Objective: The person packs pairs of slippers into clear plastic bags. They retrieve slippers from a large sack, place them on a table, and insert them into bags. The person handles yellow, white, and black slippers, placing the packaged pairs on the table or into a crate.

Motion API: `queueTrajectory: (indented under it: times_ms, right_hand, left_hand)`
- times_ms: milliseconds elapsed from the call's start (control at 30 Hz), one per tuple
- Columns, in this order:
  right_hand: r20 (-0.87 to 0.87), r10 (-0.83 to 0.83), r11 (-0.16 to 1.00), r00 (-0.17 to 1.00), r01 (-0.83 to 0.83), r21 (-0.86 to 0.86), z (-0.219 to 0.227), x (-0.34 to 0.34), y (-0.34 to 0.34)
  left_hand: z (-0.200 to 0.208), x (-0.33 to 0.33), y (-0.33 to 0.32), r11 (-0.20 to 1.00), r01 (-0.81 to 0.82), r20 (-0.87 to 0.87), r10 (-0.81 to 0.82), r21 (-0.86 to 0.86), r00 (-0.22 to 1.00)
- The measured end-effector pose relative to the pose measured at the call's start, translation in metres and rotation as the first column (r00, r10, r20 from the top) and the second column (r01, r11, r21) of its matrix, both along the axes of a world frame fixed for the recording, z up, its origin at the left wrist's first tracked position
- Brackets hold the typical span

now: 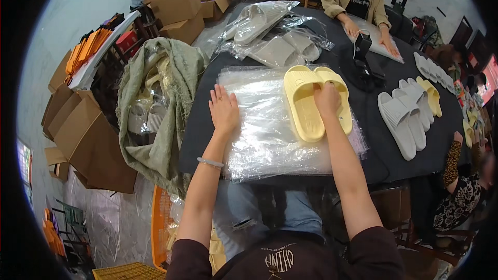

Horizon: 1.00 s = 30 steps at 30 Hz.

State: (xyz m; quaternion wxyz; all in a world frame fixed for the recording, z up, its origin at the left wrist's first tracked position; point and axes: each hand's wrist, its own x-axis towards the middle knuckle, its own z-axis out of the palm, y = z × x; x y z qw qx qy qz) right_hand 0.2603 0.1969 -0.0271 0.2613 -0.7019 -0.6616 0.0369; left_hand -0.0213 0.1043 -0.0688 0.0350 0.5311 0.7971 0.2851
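A pair of pale yellow slide sandals (307, 119) lies on a stack of clear plastic bags (259, 124) on the black-covered table. My right hand (327, 99) is closed on the yellow slides, its fingers at the straps where the two meet; the fingertips are hidden. To the left, my left hand (224, 110) rests flat with fingers stretched out on the left edge of the bag stack. Bagged grey slides (275, 49) are piled just beyond the stack.
Grey slides (402, 122) and yellow slides (431, 96) stand in a row at the right. Left of the table is an open green sack (179, 72) of bagged slides. Across the table, a person (358, 0) handles a plastic bag beside a black device (365, 62). Cardboard boxes (88, 140) stand at far left.
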Motion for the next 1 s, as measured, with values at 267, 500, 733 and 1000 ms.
queueTrajectory:
  times_ms: [267, 500, 733, 1000]
  right_hand:
    - [0.059, 0.267, 0.953, 0.962, -0.272, 0.130, -0.013, 0.025, 0.007]
    - [-0.136, 0.318, 0.947, 0.938, -0.309, 0.083, 0.039, -0.011, -0.019]
    - [-0.138, 0.640, 0.766, 0.756, -0.641, 0.044, 0.008, -0.099, -0.147]
    - [-0.022, 0.347, 0.937, 0.937, -0.346, 0.050, 0.006, -0.007, -0.105]
  left_hand:
    - [0.023, 0.009, -0.042, 0.991, 0.132, -0.147, -0.132, -0.014, 0.980]
    - [0.028, 0.041, -0.100, 0.936, 0.190, -0.267, -0.272, -0.297, 0.924]
    - [-0.025, -0.012, -0.115, 0.835, 0.516, 0.284, -0.550, 0.191, 0.786]
    - [0.017, 0.040, -0.109, 0.952, 0.217, -0.335, -0.281, -0.215, 0.899]
